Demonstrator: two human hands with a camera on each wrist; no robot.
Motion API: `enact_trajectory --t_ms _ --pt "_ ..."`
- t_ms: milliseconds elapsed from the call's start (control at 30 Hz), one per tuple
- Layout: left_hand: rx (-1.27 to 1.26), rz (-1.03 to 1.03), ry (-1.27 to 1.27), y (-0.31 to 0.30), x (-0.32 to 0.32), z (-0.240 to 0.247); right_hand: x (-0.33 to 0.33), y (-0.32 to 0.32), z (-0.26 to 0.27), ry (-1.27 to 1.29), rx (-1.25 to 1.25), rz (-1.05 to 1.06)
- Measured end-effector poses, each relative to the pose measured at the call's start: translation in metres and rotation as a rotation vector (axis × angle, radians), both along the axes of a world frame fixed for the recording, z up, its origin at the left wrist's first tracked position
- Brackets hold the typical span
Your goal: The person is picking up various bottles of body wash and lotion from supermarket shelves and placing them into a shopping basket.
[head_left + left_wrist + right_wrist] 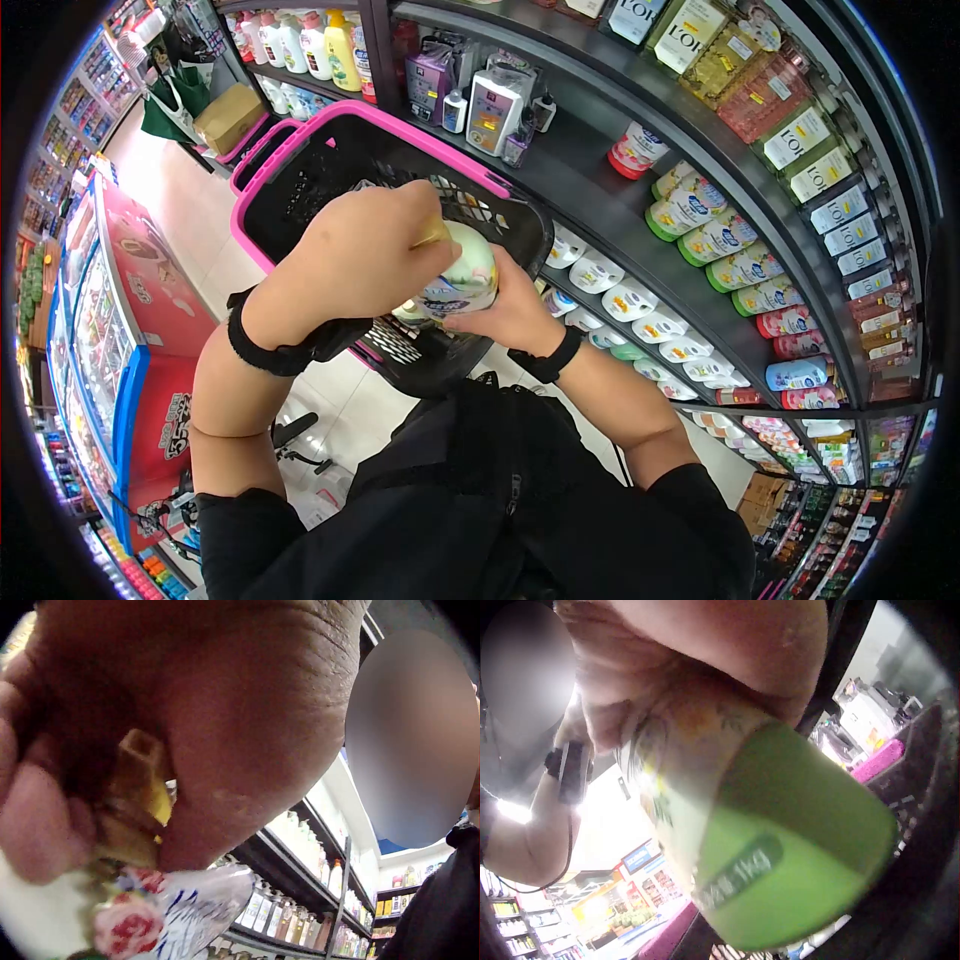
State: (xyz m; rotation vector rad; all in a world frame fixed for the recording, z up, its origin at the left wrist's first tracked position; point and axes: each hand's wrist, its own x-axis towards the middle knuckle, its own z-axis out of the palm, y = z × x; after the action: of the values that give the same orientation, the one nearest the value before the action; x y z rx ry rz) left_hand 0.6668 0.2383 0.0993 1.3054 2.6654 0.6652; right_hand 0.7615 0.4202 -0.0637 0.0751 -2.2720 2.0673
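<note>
A pump bottle (pixel 468 275) with a flowered label is held over the black shopping basket (pixel 290 165). Its lower part is light green and marked 1kg, as the right wrist view shows. My right hand (pixel 517 305) grips the bottle's body, with the thumb along the near side. From above, my left hand (pixel 375 250) has its fingers curled round the gold-coloured pump head (pixel 135 799). In the left wrist view the pump nozzle shows between thumb and fingers, above the red rose print (pixel 129 926). The palm covers part of the bottle in the head view.
The basket has a pink rim (pixel 400 135). Beside it, dark shelves (pixel 585 185) carry flowered bottles (pixel 715 240), white bottles (pixel 630 298) and a boxed set (pixel 497 110). A red chest freezer (pixel 165 370) stands to the left, with a cardboard box (pixel 230 118) farther back.
</note>
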Motion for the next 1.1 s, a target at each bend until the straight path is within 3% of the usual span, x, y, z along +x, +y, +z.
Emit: enact_trajectory --t_ms 233,333,400,467,700,1000,1100 --pt "-0.051 -0.006 -0.069 -0.013 -0.011 -0.029 -0.013 -0.002 -0.011 -0.041 0.192 0.031" --pt "-0.142 -0.048 -0.037 -0.002 -0.005 -0.065 -0.002 0.014 -0.026 0.141 0.589 0.016" --pt "-0.319 -0.067 -0.105 0.012 -0.002 -0.083 0.009 0.023 -0.022 0.110 0.674 -0.008" --pt "-0.310 -0.117 -0.121 0.017 -0.001 -0.115 0.015 0.030 -0.022 0.061 0.731 -0.036" --pt "-0.487 -0.145 -0.163 0.038 -0.003 -0.173 0.025 0.039 -0.051 0.194 0.720 -0.066" --pt "-0.625 -0.105 -0.496 0.057 -0.016 -0.254 0.031 0.038 -0.069 0.354 0.780 -0.119" --pt "-0.635 -0.171 -0.329 0.058 -0.012 -0.310 0.031 0.038 -0.069 0.343 0.760 -0.125"
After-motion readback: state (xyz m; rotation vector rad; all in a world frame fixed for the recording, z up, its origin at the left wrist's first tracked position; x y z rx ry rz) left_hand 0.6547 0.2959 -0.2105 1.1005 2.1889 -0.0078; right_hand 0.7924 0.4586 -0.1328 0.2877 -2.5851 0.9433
